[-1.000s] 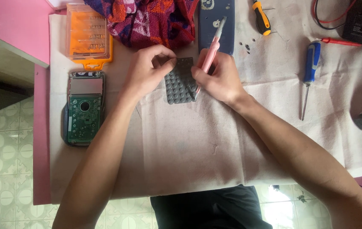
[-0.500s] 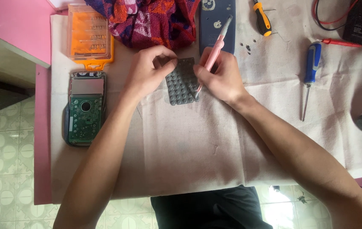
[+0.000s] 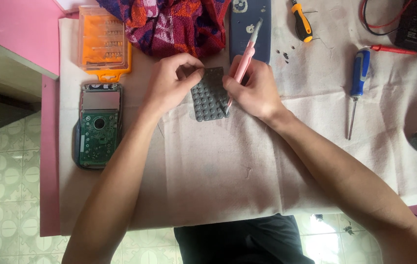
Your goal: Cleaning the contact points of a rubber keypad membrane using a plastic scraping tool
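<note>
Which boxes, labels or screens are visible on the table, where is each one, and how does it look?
Bit case: top left of the cloth, flat clear plastic box with an orange insert and tab.
Display panel: upper part of the opened device at the left, a grey rectangle above a green circuit board.
Device shell: top centre beyond the right hand, dark blue, with small pale stickers; too small to make out.
No other packages or signs are seen.

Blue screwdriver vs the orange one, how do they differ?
The blue screwdriver is longer, with its thin shaft fully visible, pointing toward the person. The orange screwdriver is stubbier, black-banded, and partly cut off by the frame's top edge. Both lie untouched on the cloth, right of the hands.
</note>
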